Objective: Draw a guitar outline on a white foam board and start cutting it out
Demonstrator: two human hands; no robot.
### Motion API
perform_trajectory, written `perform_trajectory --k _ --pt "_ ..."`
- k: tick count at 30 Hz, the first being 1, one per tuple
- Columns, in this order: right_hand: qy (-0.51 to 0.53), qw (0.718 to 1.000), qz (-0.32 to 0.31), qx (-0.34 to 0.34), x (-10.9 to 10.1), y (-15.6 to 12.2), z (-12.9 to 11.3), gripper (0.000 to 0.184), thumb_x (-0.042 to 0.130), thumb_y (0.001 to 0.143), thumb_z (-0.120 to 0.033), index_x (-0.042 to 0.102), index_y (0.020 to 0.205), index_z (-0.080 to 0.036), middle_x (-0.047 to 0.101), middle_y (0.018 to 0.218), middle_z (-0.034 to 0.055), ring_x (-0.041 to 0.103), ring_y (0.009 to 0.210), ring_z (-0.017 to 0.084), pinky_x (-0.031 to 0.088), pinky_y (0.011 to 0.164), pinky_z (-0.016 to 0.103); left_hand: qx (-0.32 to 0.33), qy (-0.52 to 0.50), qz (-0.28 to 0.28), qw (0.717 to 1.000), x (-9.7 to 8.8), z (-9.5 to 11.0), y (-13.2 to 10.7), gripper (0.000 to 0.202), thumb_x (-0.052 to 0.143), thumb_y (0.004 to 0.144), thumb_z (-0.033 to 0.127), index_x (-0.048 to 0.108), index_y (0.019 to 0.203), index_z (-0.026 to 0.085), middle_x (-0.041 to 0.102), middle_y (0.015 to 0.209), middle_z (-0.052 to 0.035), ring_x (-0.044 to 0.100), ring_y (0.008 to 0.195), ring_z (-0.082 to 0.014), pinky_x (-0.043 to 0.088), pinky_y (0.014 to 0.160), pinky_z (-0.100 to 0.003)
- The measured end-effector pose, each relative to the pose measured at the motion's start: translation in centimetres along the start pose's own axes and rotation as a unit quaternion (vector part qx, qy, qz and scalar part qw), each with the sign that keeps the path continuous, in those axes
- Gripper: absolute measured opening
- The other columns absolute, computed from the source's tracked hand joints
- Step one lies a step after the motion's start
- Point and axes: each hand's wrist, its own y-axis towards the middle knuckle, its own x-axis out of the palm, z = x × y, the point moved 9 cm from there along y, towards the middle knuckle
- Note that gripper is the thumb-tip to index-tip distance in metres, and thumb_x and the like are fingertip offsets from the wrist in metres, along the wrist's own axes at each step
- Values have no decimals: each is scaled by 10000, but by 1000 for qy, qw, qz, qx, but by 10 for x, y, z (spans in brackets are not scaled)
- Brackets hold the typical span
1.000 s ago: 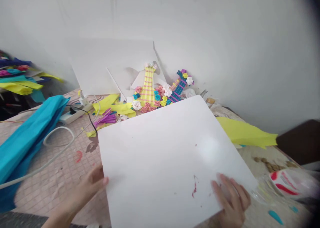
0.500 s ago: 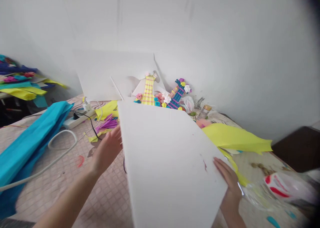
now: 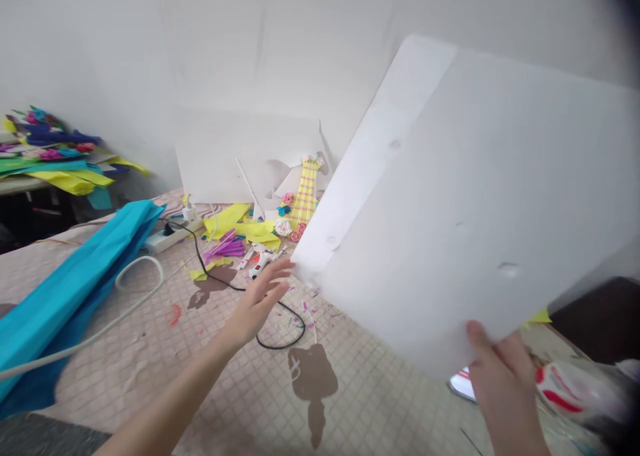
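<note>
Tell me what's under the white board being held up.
Under the white board, held by the right hand, the checked tablecloth, a brown stain and a black cable loop show. What lies farther right is covered.

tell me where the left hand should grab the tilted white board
Probably the low left corner of the white board, coming from the left: it is thin and flat, raised at a tilt, with only the right hand pinching its bottom edge. The open left hand is right beside that corner.

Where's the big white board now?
Head view, right side: the white board hangs tilted above the table, right hand gripping its lower edge, left hand by its left corner.
</note>
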Motion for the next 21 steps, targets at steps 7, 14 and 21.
perform_trajectory --k 7,14,21 --pt "6 988 -20 152 -10 -52 33 656 708 664 -357 477 1259 -205 623 1083 60 601 919 210 542 660 231 45 251 16 967 7 17 -4 763 564 753 472 215 1376 204 290 1424 -126 239 1311 -308 205 1065 -460" --pt "-12 974 5 225 -29 -71 44 606 719 654 -372 521 1202 -206 667 966 57 646 767 204 557 638 265 48 277 -4 960 19 15 -3 839 633 704 424 198 1377 178 323 1409 -126 299 1288 -296 251 1052 -417" --pt "-24 972 19 233 -33 -71 49 584 727 634 -370 540 1158 -193 683 879 44 638 614 168 544 516 230 52 269 -27 961 19 16 -3 743 606 735 402 249 1356 207 363 1392 -94 347 1258 -297 291 1028 -409"
